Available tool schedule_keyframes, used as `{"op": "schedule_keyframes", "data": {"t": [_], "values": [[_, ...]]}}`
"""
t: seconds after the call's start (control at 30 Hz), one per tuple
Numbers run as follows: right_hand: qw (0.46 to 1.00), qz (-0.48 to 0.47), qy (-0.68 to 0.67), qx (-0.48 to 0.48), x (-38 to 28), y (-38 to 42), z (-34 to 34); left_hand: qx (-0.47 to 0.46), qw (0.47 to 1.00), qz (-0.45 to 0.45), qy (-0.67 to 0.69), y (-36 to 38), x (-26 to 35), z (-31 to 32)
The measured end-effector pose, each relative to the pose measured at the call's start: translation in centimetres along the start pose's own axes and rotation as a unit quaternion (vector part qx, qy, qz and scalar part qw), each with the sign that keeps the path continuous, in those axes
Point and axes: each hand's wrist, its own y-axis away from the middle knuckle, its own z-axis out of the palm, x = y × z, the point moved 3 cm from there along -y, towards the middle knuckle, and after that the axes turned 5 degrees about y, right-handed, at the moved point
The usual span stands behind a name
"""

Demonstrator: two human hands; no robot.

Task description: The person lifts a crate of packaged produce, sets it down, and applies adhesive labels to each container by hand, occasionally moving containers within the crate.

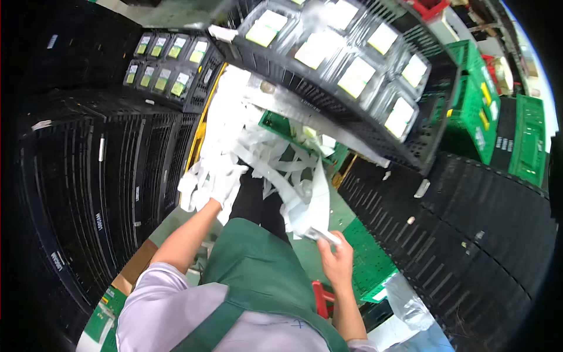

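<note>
My left hand (221,183) appears to be in a white glove and is down at the left among a heap of loose white strips (226,126). It looks closed on a bunch of these strips, though white on white hides the fingers. My right hand (336,258), bare at the fingers, pinches the end of a long white paper strip (316,202). That strip rises in a loop from the heap, in front of my green apron (258,258). More strips tangle over a green crate (272,122) between the hands.
A black crate (302,76) of clear labelled packs stands ahead; another labelled group (167,61) sits at upper left. Stacked black crates (117,170) line the left side, and more black crates (463,229) the right. Green crates (469,111) stand at upper right.
</note>
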Motion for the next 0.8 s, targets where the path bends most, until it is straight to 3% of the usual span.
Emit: {"op": "schedule_keyframes", "data": {"t": [0.03, 0.1, 0.17, 0.27, 0.3, 0.37, 0.43, 0.57, 0.63, 0.7, 0.8], "values": [[0.999, 0.027, -0.035, -0.018, -1.2, -0.4, -0.1, -0.087, 0.992, 0.086, 0.030, 2.0, 4.7, 1.6], [0.998, -0.028, -0.051, 0.001, -4.0, -1.6, -0.1, -0.147, 0.970, 0.151, 0.122, 8.0, 16.3, 3.2], [0.993, -0.091, -0.072, 0.018, -7.1, -2.6, 0.2, -0.215, 0.936, 0.204, 0.191, 12.7, 23.2, 3.3], [0.983, -0.111, -0.145, -0.006, -11.0, -3.8, 1.3, -0.293, 0.915, 0.160, 0.226, 17.4, 29.3, 2.2], [0.978, -0.145, -0.151, -0.008, -12.5, -4.1, 1.6, -0.268, 0.915, 0.220, 0.204, 17.2, 29.4, 1.9], [0.974, -0.133, -0.177, -0.038, -15.6, -4.1, 2.3, -0.203, 0.926, 0.258, 0.188, 17.9, 30.6, 0.3], [0.970, -0.157, -0.176, -0.054, -18.2, -4.2, 3.0, -0.148, 0.939, 0.237, 0.199, 18.3, 31.8, -1.4], [0.963, -0.245, -0.114, -0.018, -20.8, -5.2, 4.3, -0.136, 0.922, 0.264, 0.248, 18.8, 33.9, -4.4], [0.968, -0.189, -0.148, -0.065, -21.5, -5.9, 4.9, -0.177, 0.901, 0.309, 0.249, 20.0, 34.8, -5.2], [0.967, -0.205, -0.138, -0.067, -22.4, -6.4, 5.1, -0.101, 0.885, 0.364, 0.271, 20.0, 33.9, -5.1], [0.945, -0.238, -0.160, -0.157, -22.6, -7.3, 6.2, -0.028, 0.887, 0.357, 0.291, 19.1, 32.7, -6.1]]}}
